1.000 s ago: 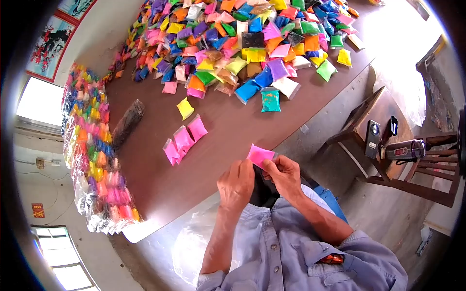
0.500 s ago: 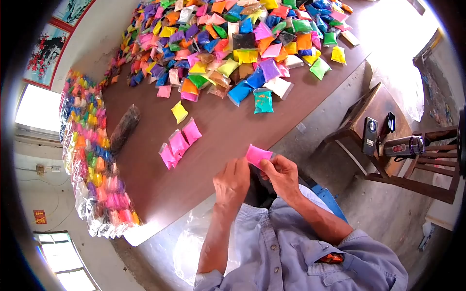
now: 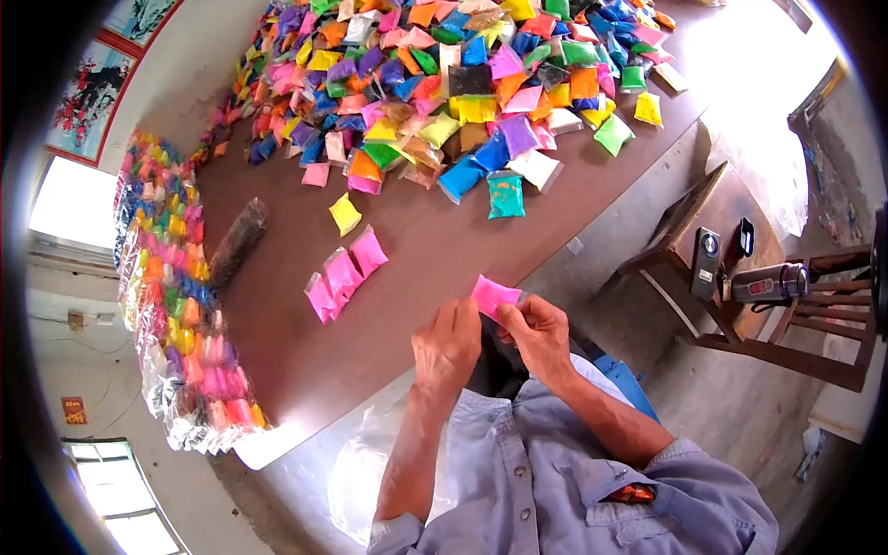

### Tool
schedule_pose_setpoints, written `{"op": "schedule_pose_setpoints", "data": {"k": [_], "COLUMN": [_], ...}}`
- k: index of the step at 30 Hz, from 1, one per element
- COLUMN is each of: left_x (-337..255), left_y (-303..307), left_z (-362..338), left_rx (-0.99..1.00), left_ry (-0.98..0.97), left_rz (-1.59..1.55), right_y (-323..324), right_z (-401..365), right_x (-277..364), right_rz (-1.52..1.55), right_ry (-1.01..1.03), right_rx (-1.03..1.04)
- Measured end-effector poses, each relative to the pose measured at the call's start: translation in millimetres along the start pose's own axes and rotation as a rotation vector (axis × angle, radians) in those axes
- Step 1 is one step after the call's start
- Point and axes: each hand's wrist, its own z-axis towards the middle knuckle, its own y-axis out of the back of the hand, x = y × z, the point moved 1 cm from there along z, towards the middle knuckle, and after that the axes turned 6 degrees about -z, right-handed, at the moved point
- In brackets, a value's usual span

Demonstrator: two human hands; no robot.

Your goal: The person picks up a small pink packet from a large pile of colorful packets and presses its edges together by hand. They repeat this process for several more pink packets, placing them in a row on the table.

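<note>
The brown table (image 3: 435, 268) took up most of the view. On its far side lay a large heap of packets (image 3: 462, 74) in mixed colours, which looked unsorted and made up by far the larger share. Along the left edge stood wrapped bundles (image 3: 171, 277) of packets under clear film. Nearer, well apart from the heap, three pink packets (image 3: 344, 273) lay together, touching, with a yellow packet (image 3: 345, 214) just beyond them. By that showing only a small part was set aside. At the near edge, the left hand (image 3: 447, 347) and the right hand (image 3: 539, 335) met, fingers closed, pinching one pink packet (image 3: 495, 296) between them, held above the table's near rim and not yet laid down.
</note>
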Motion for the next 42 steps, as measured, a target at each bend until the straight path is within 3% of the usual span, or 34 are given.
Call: {"op": "schedule_pose_setpoints", "data": {"k": [9, 15, 17, 23, 29, 39, 42], "left_x": [-9, 3, -11, -1, -16, -4, -16], "left_y": [-3, -4, 0, -10, -2, -9, -9], "left_z": [-8, 1, -3, -3, -5, -2, -7], "left_rx": [-0.03, 0.01, -0.063, -0.063, -0.092, -0.048, -0.171], "left_ry": [0.047, 0.098, 0.147, 0.08, 0.098, 0.12, 0.099], "left_rz": [-0.107, -0.053, -0.105, -0.074, -0.185, -0.083, -0.167], "right_y": [-2, 2, -1, -2, -1, 0, -3], "right_z": [-2, -3, -7, -7, -8, -8, -8], "right_x": [-5, -5, -2, -3, -5, -8, -10], "right_rz": [0.071, -0.101, -0.013, -0.002, -0.02, -0.033, 0.001], "right_ry": [-0.011, 0.029, 0.01, 0.018, 0.006, 0.033, 0.005], "right_rx": [-0.02, -0.002, -0.033, -0.024, -0.029, -0.031, -0.048]}}
